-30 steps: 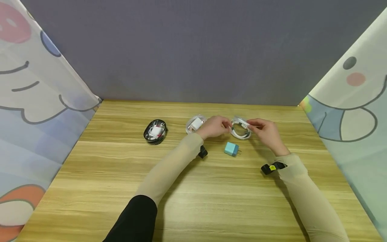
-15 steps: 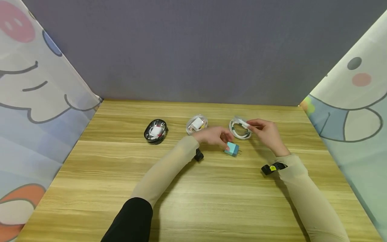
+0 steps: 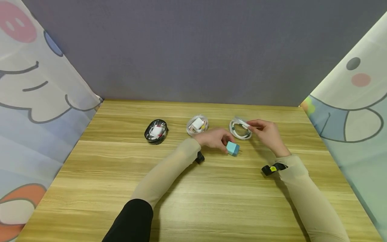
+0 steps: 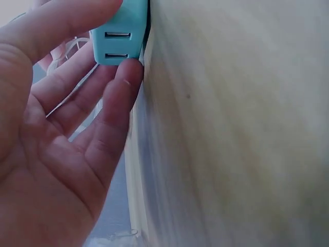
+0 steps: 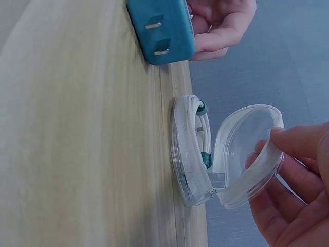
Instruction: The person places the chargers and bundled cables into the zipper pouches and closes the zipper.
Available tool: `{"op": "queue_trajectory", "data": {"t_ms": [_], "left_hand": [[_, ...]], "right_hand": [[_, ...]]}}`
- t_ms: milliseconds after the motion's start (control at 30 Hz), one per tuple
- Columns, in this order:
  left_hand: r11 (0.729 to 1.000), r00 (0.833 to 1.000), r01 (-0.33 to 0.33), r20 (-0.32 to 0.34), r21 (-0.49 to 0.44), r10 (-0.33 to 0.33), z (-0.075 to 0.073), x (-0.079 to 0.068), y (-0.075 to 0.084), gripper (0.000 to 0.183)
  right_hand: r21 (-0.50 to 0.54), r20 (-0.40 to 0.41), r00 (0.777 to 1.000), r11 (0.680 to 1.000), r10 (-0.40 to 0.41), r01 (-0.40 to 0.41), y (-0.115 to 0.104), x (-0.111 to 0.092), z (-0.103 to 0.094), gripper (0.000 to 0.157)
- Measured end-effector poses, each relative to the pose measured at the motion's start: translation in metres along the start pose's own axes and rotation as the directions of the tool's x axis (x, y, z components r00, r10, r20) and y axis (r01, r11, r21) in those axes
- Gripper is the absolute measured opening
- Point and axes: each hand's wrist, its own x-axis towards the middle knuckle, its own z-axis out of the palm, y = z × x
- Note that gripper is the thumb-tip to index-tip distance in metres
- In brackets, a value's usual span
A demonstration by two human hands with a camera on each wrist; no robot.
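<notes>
My left hand (image 3: 214, 138) pinches a light-blue USB wall charger (image 3: 232, 148) between thumb and fingers, low at the tabletop. Two USB ports show on the charger's end (image 4: 118, 43) in the left wrist view, and its two prongs point away from that hand. With thumb and fingertips, my right hand (image 3: 266, 134) grips the raised lid (image 5: 249, 154) of a small clear round zip case (image 5: 190, 164). Inside the lower half lies a coiled white cable (image 3: 240, 138) with green ties. The case stands open just behind the charger.
Left of the hands lies a clear round case (image 3: 197, 124) with a white charger and cable inside. Farther left is a black-rimmed case (image 3: 156, 131), also with a white charger and cable. A grey panel (image 3: 193, 50) rises behind the wooden table (image 3: 211, 201).
My left hand has moved from the open case's left edge toward me and taken hold of the blue charger, shifting it slightly. My right hand has kept its grip on the lid.
</notes>
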Motion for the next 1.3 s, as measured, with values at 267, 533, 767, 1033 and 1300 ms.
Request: {"op": "queue_trajectory", "data": {"t_ms": [267,533,767,1033,1300], "left_hand": [[0.995,0.996,0.037,-0.074,-0.093,-0.044,-0.001,-0.002,-0.002,0.04],[0.988,0.972,0.004,-0.232,-0.156,-0.04,-0.007,0.002,-0.001,0.04],[0.995,0.917,0.011,-0.395,-0.098,-0.049,-0.008,0.012,0.002,0.044],[0.997,0.905,0.063,-0.42,-0.033,-0.071,-0.005,0.027,0.002,0.046],[0.987,0.904,0.144,-0.415,0.064,-0.105,-0.003,0.036,0.003,0.045]], "right_hand": [[0.008,0.008,1.0,1.0,0.01,-0.01,0.0,-0.002,-0.002,0.02],[0.012,0.022,0.999,1.0,0.026,-0.027,-0.002,-0.002,-0.003,0.021],[0.044,0.039,0.997,0.997,0.062,-0.064,-0.004,-0.003,-0.005,0.024],[0.073,0.023,0.998,0.995,0.064,-0.065,-0.006,-0.004,-0.004,0.023],[0.069,0.02,0.998,0.996,0.058,-0.059,-0.009,-0.002,-0.002,0.024]]}}
